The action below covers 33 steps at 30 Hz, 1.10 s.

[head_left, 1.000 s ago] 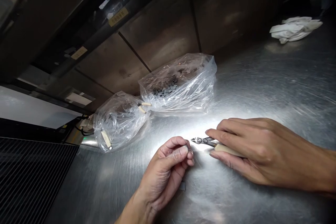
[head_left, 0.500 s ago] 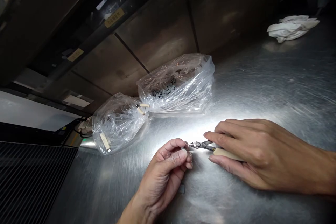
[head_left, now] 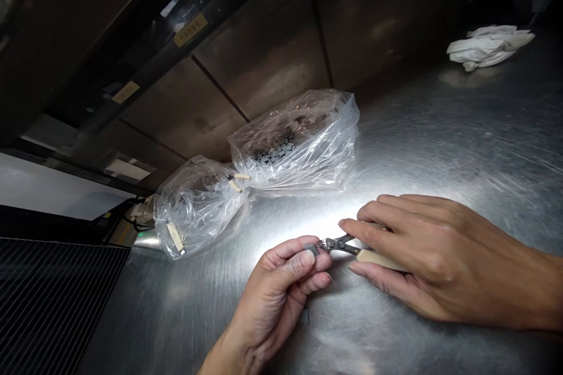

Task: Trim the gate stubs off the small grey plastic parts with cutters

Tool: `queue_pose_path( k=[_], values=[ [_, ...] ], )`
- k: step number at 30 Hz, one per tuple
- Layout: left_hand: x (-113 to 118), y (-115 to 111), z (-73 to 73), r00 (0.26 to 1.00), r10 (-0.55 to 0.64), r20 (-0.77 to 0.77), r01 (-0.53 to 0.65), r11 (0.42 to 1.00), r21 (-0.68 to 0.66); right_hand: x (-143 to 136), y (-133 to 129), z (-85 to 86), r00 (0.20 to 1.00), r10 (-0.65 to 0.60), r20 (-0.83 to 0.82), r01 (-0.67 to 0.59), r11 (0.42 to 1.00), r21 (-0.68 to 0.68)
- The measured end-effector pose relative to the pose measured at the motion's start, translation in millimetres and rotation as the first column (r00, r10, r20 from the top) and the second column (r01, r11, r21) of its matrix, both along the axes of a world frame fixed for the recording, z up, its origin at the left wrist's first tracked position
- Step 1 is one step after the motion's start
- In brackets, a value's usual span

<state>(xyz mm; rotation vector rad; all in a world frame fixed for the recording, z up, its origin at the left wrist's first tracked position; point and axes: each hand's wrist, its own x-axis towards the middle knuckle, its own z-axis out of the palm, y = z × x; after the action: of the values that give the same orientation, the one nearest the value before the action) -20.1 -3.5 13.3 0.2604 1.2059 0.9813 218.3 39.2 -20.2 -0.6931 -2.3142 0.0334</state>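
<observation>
Between the thumb and fingers of my left hand (head_left: 285, 287) is a small grey piece (head_left: 312, 249), pinched near its edge. My right hand (head_left: 426, 258) is wrapped round the cream handle of a pair of nippers (head_left: 341, 244). Their dark jaws point left and meet the edge of the grey piece at my left fingertips. Whether the jaws are fully closed is too small to tell. Partly hidden behind my left hand, another grey piece (head_left: 305, 316) lies on the metal table (head_left: 461, 152).
A clear plastic bag (head_left: 325, 152) with several small grey pieces lies toward the back. To its left is a second clear bag (head_left: 206, 211), with other cream-handled pliers (head_left: 237, 180) between them. A crumpled white cloth (head_left: 490, 47) rests at the far right. Dark slats (head_left: 48, 304) border the left side.
The grey piece has turned and now shows more between my left fingers, which have shifted slightly right. The nippers' handles have spread a little, and their jaws are now at the piece.
</observation>
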Motion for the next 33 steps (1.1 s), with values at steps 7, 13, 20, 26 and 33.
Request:
queue_pose_path(
  k=[7, 13, 20, 26, 33],
  values=[
    [3.3, -0.9, 0.3, 0.997, 0.023, -0.070, -0.023, 1.000, -0.002, -2.7, -2.6, -0.9, 0.998, -0.041, 0.049, 0.036, 0.995, 0.092],
    [2.5, 0.7, -1.0, 0.998, -0.001, -0.064, 0.001, 1.000, 0.011, -2.1, -3.2, -3.0, 0.996, -0.054, 0.068, 0.045, 0.991, 0.127],
    [-1.2, -1.7, -2.2, 1.000, -0.011, -0.022, 0.012, 0.999, 0.039, -1.1, -2.1, -2.3, 0.996, -0.058, 0.072, 0.047, 0.989, 0.139],
    [-1.7, -2.0, -3.3, 1.000, -0.020, -0.007, 0.021, 0.998, 0.061, -2.2, -0.9, -2.7, 0.996, -0.054, 0.068, 0.046, 0.993, 0.109],
    [-2.1, -1.4, -2.5, 0.999, -0.049, 0.008, 0.048, 0.995, 0.087, -0.6, -1.6, -3.5, 0.997, -0.040, 0.068, 0.035, 0.996, 0.080]
  ],
)
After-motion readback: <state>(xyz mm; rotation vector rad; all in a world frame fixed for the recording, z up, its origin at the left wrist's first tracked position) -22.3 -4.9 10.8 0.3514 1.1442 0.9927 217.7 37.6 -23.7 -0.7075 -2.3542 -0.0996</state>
